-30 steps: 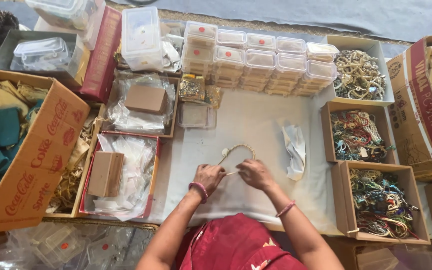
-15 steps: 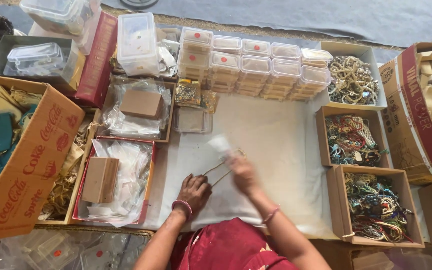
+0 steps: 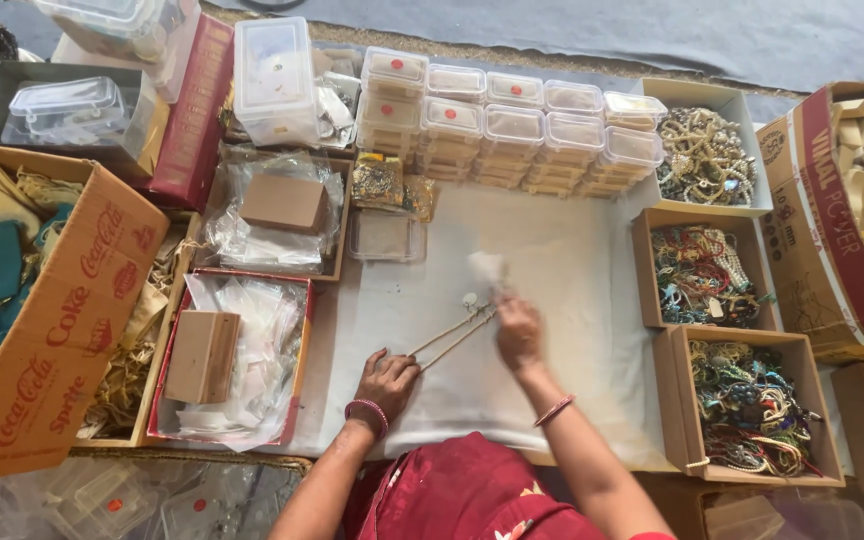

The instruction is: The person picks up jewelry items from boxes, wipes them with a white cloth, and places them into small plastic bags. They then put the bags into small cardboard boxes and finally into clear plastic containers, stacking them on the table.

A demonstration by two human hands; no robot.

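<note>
The left hand (image 3: 388, 378) is curled shut, pinning the near end of a beaded necklace (image 3: 452, 337) against the white cloth (image 3: 552, 260). The right hand (image 3: 518, 330) pinches the necklace's far end together with a blurred white scrap (image 3: 485, 267). The strands stretch taut between the hands, at the cloth's centre.

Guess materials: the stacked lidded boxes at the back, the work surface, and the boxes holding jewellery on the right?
Stacked lidded boxes: clear plastic, glossy, contents visible through the walls. Work surface: white cloth, matte, faintly creased. Jewellery boxes: brown cardboard, matte, raw-cut edges.
</note>
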